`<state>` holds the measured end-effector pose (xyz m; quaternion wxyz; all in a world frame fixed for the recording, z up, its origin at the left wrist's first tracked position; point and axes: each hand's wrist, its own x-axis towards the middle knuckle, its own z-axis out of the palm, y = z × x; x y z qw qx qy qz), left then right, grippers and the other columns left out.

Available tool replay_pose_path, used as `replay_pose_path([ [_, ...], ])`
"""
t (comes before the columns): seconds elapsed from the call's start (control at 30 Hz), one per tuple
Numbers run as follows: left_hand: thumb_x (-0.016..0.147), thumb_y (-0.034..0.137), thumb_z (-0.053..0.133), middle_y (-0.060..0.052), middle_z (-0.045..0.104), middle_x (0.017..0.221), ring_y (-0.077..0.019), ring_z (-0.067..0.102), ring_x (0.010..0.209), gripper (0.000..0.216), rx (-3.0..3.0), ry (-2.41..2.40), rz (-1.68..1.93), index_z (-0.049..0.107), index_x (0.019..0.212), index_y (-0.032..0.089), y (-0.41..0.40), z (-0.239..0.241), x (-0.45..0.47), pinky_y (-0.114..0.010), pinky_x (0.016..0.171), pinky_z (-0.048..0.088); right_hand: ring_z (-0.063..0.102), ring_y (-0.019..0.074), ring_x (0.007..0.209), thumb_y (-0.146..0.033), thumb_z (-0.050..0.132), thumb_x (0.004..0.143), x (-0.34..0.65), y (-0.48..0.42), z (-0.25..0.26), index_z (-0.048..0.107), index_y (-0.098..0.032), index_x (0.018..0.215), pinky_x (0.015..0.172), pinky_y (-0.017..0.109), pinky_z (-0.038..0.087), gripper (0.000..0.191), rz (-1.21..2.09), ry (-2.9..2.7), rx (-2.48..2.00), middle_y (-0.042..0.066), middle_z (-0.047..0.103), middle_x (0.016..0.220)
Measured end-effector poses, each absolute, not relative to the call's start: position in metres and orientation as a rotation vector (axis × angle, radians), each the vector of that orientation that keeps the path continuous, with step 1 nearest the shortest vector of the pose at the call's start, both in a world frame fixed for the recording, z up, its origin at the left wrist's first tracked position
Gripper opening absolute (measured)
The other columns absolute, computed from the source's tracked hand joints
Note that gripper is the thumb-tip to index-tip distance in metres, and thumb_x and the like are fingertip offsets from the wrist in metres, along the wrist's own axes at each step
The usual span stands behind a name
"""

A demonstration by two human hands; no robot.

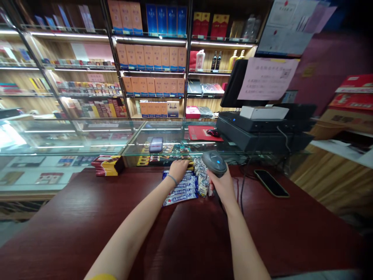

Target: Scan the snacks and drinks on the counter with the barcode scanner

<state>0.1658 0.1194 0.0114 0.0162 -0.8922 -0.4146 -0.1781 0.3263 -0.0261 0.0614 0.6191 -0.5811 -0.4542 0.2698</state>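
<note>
My right hand (223,186) is wrapped round the handle of a grey barcode scanner (214,162), whose head points down at the goods below it. My left hand (177,170) rests on a fanned row of blue-and-white gum packs (180,191) lying on the dark red counter (87,217); its fingers curl over their far end, and whether they grip one is hidden. Several small clear jars (201,175) stand between the two hands, right under the scanner.
A stack of red-and-yellow packs (107,165) lies at the counter's far left. A black phone (271,182) lies to the right. A glass display case (145,144) runs behind. A black register and screen (259,128) stand at the right, stocked shelves beyond.
</note>
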Motion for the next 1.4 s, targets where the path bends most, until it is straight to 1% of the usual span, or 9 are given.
replay_pose_path([
  [0.2,0.104,0.024,0.045,-0.011,0.075,0.108,-0.0245,0.072,0.099,0.029,-2.631,-1.552,-1.147,0.059,0.129,0.021,0.110,0.021,0.131,-0.032,0.086,0.051,0.058,0.0196,0.043,-0.046,0.071,0.077,0.330,-0.025,0.071,0.054,-0.026,0.102,0.045,0.030,0.046,0.037,0.400,-1.129,-1.481,-0.003,0.063,0.061],
  [0.4,0.096,0.033,0.060,-0.007,0.074,0.098,-0.0234,0.072,0.090,0.017,-2.349,-1.625,-2.437,0.062,0.109,0.023,0.098,0.025,0.097,-0.033,0.082,0.055,0.070,0.0271,0.066,-0.049,0.071,0.078,0.340,-0.014,0.091,0.058,-0.022,0.107,0.057,0.032,0.050,0.042,0.179,-1.248,-1.502,0.007,0.072,0.076],
  [0.6,0.087,0.042,0.072,-0.006,0.073,0.098,-0.0190,0.073,0.084,0.033,-1.988,-1.562,-3.394,0.055,0.104,0.020,0.093,0.020,0.067,-0.032,0.074,0.061,0.072,0.0323,0.071,-0.050,0.066,0.077,0.335,0.007,0.105,0.059,-0.021,0.110,0.059,0.034,0.049,0.044,-0.007,-1.380,-1.560,0.011,0.074,0.078],
  [0.7,0.085,0.040,0.075,-0.005,0.072,0.100,-0.0168,0.074,0.087,0.036,-1.766,-1.533,-3.569,0.053,0.104,0.020,0.089,0.013,0.054,-0.033,0.080,0.062,0.074,0.0362,0.076,-0.049,0.064,0.076,0.327,0.016,0.106,0.059,-0.020,0.115,0.061,0.035,0.048,0.049,-0.154,-1.475,-1.628,0.013,0.076,0.082],
  [0.9,0.085,0.026,0.074,-0.003,0.073,0.100,-0.0139,0.073,0.086,0.028,-1.422,-1.571,-3.768,0.054,0.103,0.020,0.088,-0.002,0.028,-0.043,0.095,0.060,0.072,0.0332,0.065,-0.049,0.069,0.075,0.307,0.028,0.095,0.059,-0.021,0.114,0.056,0.032,0.043,0.049,-0.359,-1.615,-1.612,0.009,0.074,0.071],
  [1.03,0.083,0.019,0.074,-0.003,0.074,0.101,-0.0134,0.074,0.089,0.027,-1.285,-1.522,-3.851,0.057,0.104,0.020,0.088,-0.011,0.008,-0.043,0.101,0.057,0.072,0.0319,0.065,-0.049,0.073,0.072,0.286,0.028,0.085,0.060,-0.022,0.114,0.058,0.031,0.045,0.052,-0.337,-1.688,-1.537,0.007,0.074,0.070],
  [1.17,0.082,0.020,0.075,-0.003,0.074,0.101,-0.0149,0.074,0.094,0.028,-1.267,-1.533,-3.850,0.057,0.103,0.020,0.086,-0.022,-0.008,-0.044,0.104,0.054,0.074,0.0330,0.071,-0.044,0.076,0.067,0.257,0.019,0.075,0.061,-0.023,0.118,0.063,0.034,0.050,0.057,-0.136,-1.737,-1.447,0.008,0.076,0.080],
  [1.3,0.083,0.026,0.076,-0.003,0.073,0.102,-0.0153,0.074,0.094,0.030,-1.249,-1.632,-3.777,0.056,0.105,0.022,0.086,-0.031,-0.017,-0.044,0.103,0.055,0.075,0.0324,0.089,-0.040,0.073,0.068,0.224,0.011,0.061,0.063,-0.026,0.113,0.072,0.036,0.055,0.048,0.331,-1.751,-1.318,0.006,0.078,0.093],
  [1.4,0.086,0.031,0.074,-0.004,0.074,0.106,-0.0168,0.074,0.097,0.029,-1.197,-1.656,-3.772,0.055,0.106,0.023,0.088,-0.034,-0.020,-0.043,0.102,0.056,0.074,0.0282,0.076,-0.039,0.072,0.072,0.201,0.011,0.047,0.066,-0.025,0.107,0.061,0.034,0.056,0.038,0.714,-1.718,-1.231,0.003,0.076,0.080],
])
